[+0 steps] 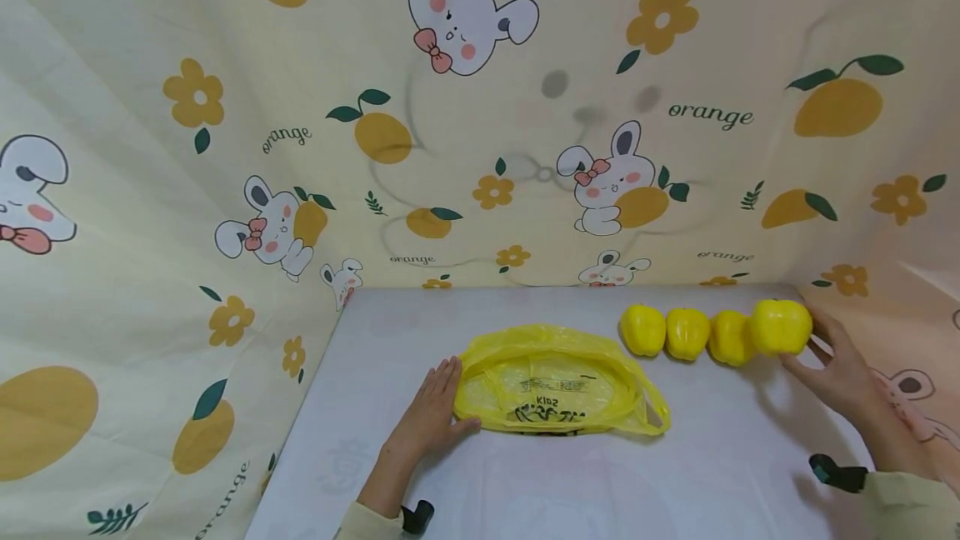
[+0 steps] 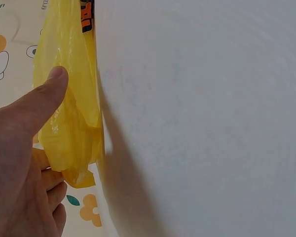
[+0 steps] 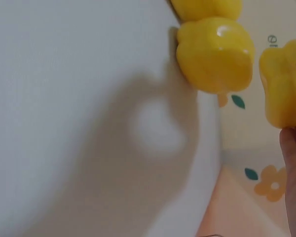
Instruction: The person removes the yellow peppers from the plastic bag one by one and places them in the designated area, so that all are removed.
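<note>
A yellow plastic bag (image 1: pixel 555 386) with dark print lies on the white table, its mouth facing the near side. My left hand (image 1: pixel 429 415) rests against its left end, fingers nearly straight and thumb spread. In the left wrist view the thumb lies before the bag (image 2: pixel 71 98), and the bag partly hides the fingers. My right hand (image 1: pixel 836 369) holds a yellow bell pepper (image 1: pixel 782 327) by its right side, fingertips partly hidden. The right wrist view shows this pepper (image 3: pixel 286 86) raised off the table, apart from another yellow bell pepper (image 3: pixel 214 54).
Three yellow bell peppers (image 1: pixel 687 334) stand in a row toward the back right of the table (image 1: pixel 555 490), right of the bag. A patterned cloth (image 1: pixel 465 215) with rabbits and oranges hangs behind and along the sides. Small dark cameras (image 1: pixel 836 473) sit at both wrists.
</note>
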### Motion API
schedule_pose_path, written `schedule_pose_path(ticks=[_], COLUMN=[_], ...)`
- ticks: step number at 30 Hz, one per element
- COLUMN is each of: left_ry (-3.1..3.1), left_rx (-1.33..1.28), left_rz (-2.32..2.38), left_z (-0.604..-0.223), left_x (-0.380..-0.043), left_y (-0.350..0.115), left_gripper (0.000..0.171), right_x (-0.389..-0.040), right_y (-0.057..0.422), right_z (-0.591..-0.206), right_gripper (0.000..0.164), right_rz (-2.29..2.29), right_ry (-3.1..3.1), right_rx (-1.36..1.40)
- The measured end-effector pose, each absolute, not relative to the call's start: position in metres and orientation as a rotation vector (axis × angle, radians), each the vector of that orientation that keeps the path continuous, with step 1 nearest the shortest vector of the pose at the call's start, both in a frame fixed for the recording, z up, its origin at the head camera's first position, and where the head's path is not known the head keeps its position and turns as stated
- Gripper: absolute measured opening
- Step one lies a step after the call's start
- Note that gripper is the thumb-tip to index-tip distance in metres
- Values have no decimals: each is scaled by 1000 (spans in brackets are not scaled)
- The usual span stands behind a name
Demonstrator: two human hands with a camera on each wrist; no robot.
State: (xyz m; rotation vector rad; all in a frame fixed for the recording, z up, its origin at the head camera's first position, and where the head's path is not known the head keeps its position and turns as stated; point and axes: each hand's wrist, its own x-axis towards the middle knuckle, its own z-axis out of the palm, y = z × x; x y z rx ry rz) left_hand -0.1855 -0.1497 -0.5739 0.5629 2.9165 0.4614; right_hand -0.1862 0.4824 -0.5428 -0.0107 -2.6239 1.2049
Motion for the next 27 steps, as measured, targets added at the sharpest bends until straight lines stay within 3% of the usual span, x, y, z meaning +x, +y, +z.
schedule_pose_path(ticks=[16, 27], left_ry=[2926, 2926], left_rx=[550, 545], left_rz=[467, 459], left_z=[-576, -573], left_x=[-186, -184], left_y=[-150, -150], left_gripper=[110, 109], right_x=[-185, -183], right_y=[507, 520], right_z=[-558, -564], right_gripper=[91, 101], right_rz=[1252, 1301], right_ry=[-2634, -2810], right_rx=[-23, -164])
